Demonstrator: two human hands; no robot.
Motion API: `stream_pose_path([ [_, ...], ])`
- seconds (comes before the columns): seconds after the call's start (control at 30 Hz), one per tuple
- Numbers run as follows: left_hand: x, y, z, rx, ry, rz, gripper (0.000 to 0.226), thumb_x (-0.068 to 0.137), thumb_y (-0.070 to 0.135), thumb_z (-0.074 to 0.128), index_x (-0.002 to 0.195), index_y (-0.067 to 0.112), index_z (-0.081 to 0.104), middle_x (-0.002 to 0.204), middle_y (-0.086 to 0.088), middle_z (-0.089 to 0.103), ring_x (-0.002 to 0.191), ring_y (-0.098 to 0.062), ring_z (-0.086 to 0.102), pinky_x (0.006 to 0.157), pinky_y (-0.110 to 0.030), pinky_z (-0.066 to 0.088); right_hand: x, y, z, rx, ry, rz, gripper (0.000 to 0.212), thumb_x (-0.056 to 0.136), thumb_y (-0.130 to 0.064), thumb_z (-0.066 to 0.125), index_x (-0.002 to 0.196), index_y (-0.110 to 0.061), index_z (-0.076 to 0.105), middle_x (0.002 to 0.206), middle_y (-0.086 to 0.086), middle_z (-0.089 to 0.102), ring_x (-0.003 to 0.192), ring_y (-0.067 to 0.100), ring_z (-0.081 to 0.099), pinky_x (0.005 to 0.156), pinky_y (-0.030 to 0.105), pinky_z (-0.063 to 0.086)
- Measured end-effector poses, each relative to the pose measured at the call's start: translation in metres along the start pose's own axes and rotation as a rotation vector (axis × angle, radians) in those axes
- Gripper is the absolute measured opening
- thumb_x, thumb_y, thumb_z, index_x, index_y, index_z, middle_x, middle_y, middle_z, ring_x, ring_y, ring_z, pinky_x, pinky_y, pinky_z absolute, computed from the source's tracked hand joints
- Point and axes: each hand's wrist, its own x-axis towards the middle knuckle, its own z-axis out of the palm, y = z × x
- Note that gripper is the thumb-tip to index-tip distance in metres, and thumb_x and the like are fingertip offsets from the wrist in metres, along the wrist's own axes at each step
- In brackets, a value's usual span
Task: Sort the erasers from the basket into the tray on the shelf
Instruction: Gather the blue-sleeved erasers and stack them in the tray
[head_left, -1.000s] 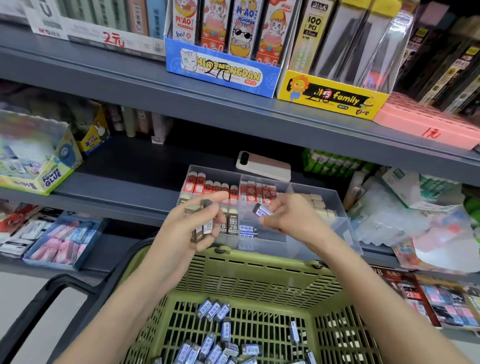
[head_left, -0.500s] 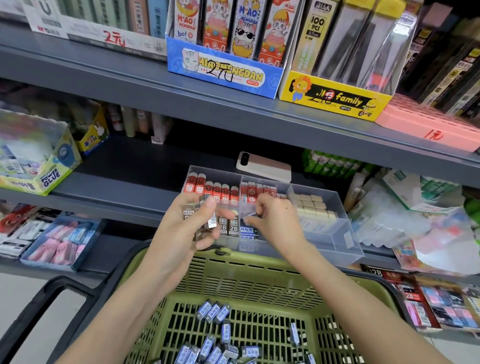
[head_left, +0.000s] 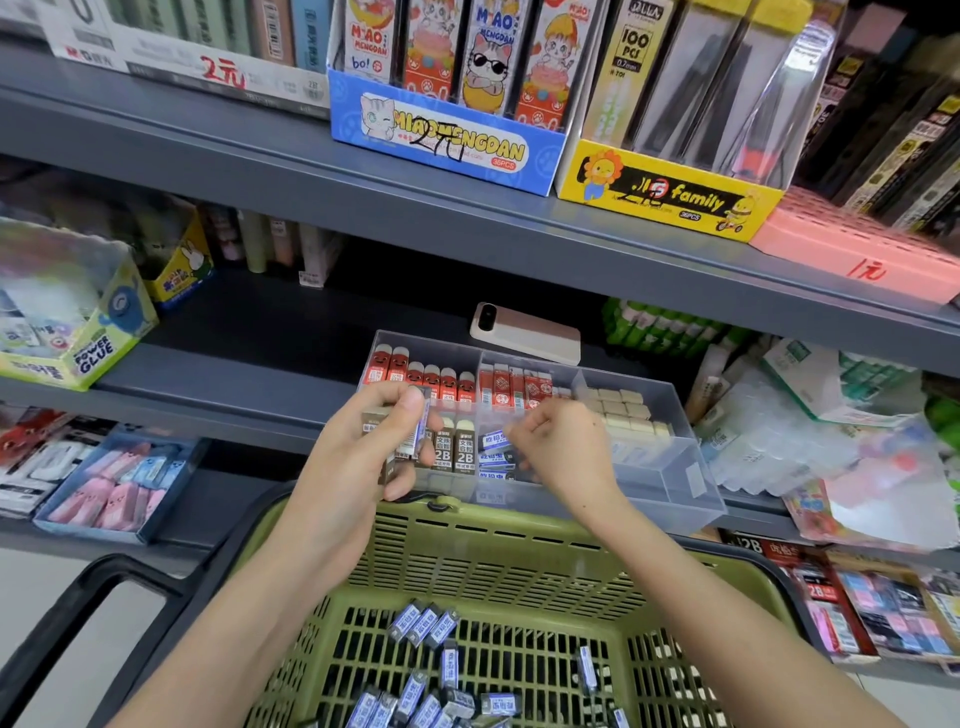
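One wide-angle view, worn on the head. The camera faced forward and down at close range, with the basket (head_left: 519, 571) directly beneath at the lower edge and the tray (head_left: 675, 483) on the shelf (head_left: 234, 395) just ahead, mid-frame.

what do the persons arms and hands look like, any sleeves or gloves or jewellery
Both are bare. The left arm and right arm show no sleeve up to the picture's edge. The left hand and right hand wear no gloves, and no ring, watch or bracelet shows.
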Motion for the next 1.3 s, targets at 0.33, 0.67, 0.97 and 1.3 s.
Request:
stream_pose_path([
  [0.33,0.0,-0.004,0.0,0.013,0.008,0.035,0.027,0.073,0.047,0.062,0.081,0.022,0.064,0.08,0.003,0.065,0.061,-0.007,0.053,0.043,-0.016,0.035,-0.003,-0.001,-0.002,0.063,0.15,0.039,0.012,0.078,-0.017,0.069,0.07,-0.016,0.06,0.065,0.001,0.067,0.073,0.019,0.061,0.069,0.027,0.045],
  [0.67,-0.001,-0.007,0.002,0.052,0.001,0.055,0.022,0.08,0.048,0.065,0.079,0.026,0.065,0.081,0.003,0.063,0.067,-0.01,0.05,0.045,-0.018,0.033,0.001,0.003,-0.005,0.142,-0.09,0.017,0.018,0.083,-0.016,0.067,0.076,-0.019,0.051,0.065,-0.007,0.051,0.061,0.005,0.047,0.053,0.011,0.037],
  [0.97,0.0,-0.009,0.0,0.063,-0.011,0.057,0.023,0.081,0.043,0.06,0.084,0.021,0.065,0.082,0.001,0.064,0.064,-0.009,0.051,0.044,-0.017,0.034,0.0,0.002,-0.008,0.263,-0.332,0.054,0.015,0.091,-0.006,0.052,0.085,-0.018,0.046,0.08,0.016,0.059,0.076,0.02,0.069,0.085,0.045,0.054],
  [1.3,0.001,-0.011,-0.001,0.044,-0.008,0.045,0.029,0.078,0.044,0.061,0.086,0.016,0.063,0.08,0.001,0.063,0.062,-0.007,0.052,0.044,-0.016,0.035,-0.008,0.004,-0.01,0.011,0.148,-0.075,0.017,0.082,-0.012,0.065,0.068,-0.015,0.057,0.058,-0.007,0.056,0.059,0.008,0.05,0.059,0.019,0.037],
])
